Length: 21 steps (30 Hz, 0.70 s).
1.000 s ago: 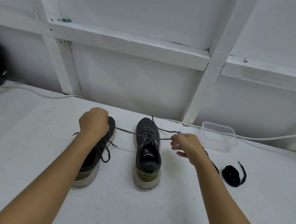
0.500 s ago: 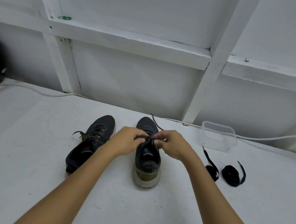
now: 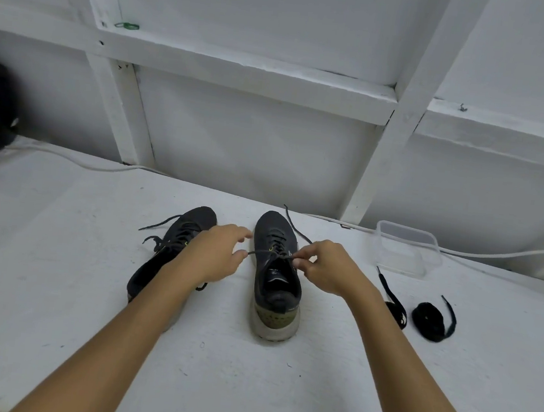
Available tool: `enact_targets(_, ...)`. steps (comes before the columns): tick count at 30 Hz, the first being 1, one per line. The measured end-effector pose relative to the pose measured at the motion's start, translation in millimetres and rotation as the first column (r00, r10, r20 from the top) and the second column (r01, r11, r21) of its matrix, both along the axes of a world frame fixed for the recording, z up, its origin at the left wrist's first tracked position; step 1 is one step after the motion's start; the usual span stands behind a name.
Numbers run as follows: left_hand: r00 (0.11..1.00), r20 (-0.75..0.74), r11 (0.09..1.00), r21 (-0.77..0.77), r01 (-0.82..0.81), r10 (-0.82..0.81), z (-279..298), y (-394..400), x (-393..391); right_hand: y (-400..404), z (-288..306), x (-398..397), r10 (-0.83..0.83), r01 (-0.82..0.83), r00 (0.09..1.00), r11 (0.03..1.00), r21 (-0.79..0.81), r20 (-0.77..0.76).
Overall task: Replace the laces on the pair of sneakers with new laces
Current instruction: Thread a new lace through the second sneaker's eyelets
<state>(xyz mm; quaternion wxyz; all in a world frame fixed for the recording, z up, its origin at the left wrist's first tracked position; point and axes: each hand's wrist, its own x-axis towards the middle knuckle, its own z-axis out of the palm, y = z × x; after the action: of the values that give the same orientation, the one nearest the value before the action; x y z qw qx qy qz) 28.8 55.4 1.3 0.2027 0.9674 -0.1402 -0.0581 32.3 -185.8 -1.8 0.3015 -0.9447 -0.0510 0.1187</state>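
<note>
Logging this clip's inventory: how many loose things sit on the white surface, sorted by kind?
Sneakers: 2, left one, right one
Coiled black laces: 2
Clear plastic container: 1
Total: 5

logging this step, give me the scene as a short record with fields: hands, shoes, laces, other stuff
left hand: pinches the grey lace beside the right shoe
right hand: pinches the same lace over that shoe's eyelets
left shoe: on the table, laces loose
new laces: two black bundles on the table, right of the shoes
other: clear plastic container near the wall
</note>
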Motion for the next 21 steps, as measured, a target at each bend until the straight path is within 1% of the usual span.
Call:
enact_targets(2,0.999,-0.020,0.988,-0.151,0.025,-0.028,-0.3,-9.1,-2.7,0.2,-2.8,-2.9,-0.023,0.030,0.997,0.995,0.098,-0.072)
enact_targets(4,0.997,-0.066,0.966,-0.260,0.017,-0.036,-3.9,-18.1,-4.1,2.0,-4.0,-5.2,-0.046,0.055,0.997,0.989,0.138,-0.070)
enact_targets(7,1.000,-0.019,0.957,-0.290,-0.001,-0.004,-8.0,-23.9,-2.5,4.2,-3.6,-6.9,-0.078,0.083,0.996,0.982,0.171,-0.033)
enact_targets(10,1.000,0.015,0.977,-0.215,0.001,0.003,-5.2,-24.7,0.5,3.5,-4.1,-8.8,-0.085,0.089,0.996,0.979,0.181,-0.028)
enact_targets(14,0.999,0.034,0.998,-0.053,0.017,-0.015,-4.1,-23.7,2.3,6.6,-2.4,-10.8,-0.080,0.082,0.997,0.982,0.169,-0.021)
enact_targets(16,0.999,0.033,0.999,0.028,0.034,-0.035,-3.9,-26.8,0.3,6.3,-2.8,-10.3,-0.072,0.071,0.997,0.991,0.113,0.006)
enact_targets(21,0.999,0.040,0.999,0.052,0.013,-0.015,-9.1,-26.5,-0.2,2.1,-1.8,-10.4,-0.076,0.078,0.996,0.994,-0.070,0.043)
